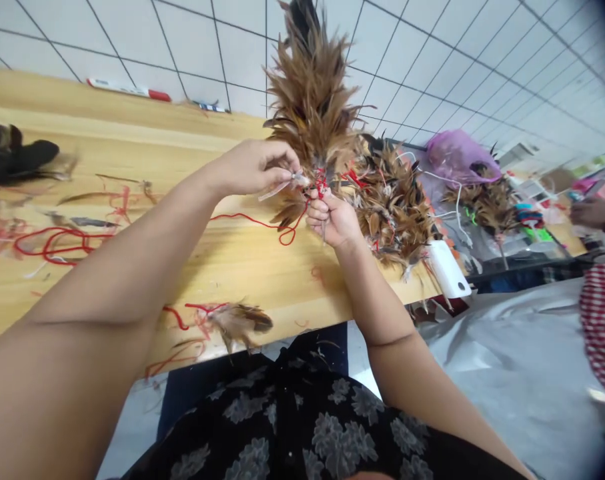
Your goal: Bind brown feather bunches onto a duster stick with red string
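Note:
A brown feather duster [312, 100] with dark tips points away from me. My right hand [335, 219] is closed around its narrow bound end, where red yarn [321, 181] is wrapped about the quills. Just left of that binding, my left hand [262, 165] pinches the pale quill end of a feather [298, 179] between thumb and fingers. A loose red cord [252, 219] trails from the binding leftward over the wooden table [262, 267]. Below my hands lies a small feather tuft [239, 321] tied with red yarn.
A pile of brown feather bundles [392, 200] lies to the right, beside a white power strip [448, 268]. Coiled red cord [57, 245] and dark feathers [19, 153] are at left, a marker [129, 89] behind. A purple plastic bag [459, 157] and another person's hand [597, 212] are far right.

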### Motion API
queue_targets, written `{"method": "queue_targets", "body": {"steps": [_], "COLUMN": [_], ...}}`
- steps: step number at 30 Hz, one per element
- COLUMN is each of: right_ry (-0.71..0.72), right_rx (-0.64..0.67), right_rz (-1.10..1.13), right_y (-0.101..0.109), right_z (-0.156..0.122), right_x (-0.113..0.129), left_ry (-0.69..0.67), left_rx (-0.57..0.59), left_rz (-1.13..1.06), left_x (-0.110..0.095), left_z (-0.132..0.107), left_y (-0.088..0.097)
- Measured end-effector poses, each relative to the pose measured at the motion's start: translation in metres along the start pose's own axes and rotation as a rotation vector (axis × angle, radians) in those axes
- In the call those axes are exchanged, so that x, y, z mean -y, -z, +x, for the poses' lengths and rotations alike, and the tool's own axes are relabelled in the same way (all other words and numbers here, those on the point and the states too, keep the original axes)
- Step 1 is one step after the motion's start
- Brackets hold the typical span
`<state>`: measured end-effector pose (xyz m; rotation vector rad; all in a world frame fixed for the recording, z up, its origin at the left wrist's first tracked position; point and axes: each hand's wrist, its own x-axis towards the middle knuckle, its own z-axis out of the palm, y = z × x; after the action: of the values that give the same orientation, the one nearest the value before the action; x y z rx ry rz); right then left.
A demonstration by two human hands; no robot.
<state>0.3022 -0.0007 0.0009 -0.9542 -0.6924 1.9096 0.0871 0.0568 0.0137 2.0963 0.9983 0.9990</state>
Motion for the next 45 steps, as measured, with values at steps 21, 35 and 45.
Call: {"method": "queue_targets", "body": {"steps": [21,35,45], "right_ry": [-0.044,0.044,0.037], "right_rx": [0.082,0.203,0.107], "right_rz": [-0.286,-0.413,-0.233], "right_y": [0.004,0.02,-0.002], "right_z": [0.003,0.009,-0.011], "right_x": [0.0,-0.002,0.007], "left_ry": [-0.139,-0.08,-0.051], "left_rx": [0.046,-0.121,-0.366], "left_rz": [0.331,0.341,0.24], "left_x": [-0.021,-0.026,-0.033], "left_z": [-0.004,-0.011,-0.011], "left_y": [-0.025,-0.039,-0.024]}}
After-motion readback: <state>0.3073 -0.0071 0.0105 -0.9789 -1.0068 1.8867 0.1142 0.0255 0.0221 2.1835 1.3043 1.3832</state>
